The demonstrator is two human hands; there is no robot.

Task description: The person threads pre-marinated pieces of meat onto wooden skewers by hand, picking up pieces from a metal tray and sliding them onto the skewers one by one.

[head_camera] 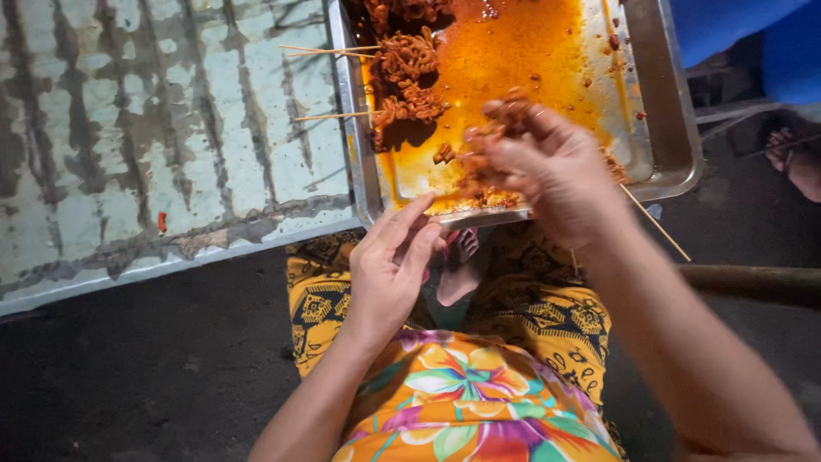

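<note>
Hands first: your right hand (547, 171) is over the near edge of the metal tray (676, 128), fingers curled and pinching a clump of marinated meat pieces (505, 115) coated in red-orange sauce. A thin wooden skewer (654, 222) runs out from under that hand, down and to the right past the tray's rim. Whether the meat is already threaded on it, can't tell; the hand covers that part.

Your left hand (393, 257) sits just below the tray's near rim, fingers straight and loosely together, tips touching or almost touching the rim, holding nothing visible.

Tray holds a pool of orange sauce (513, 51) and finished skewers of meat (410, 77) stacked at its left side, sticks poking out over the pale, stained worktop (171, 128). Tray rests on the worktop's right edge, above your patterned lap.
</note>
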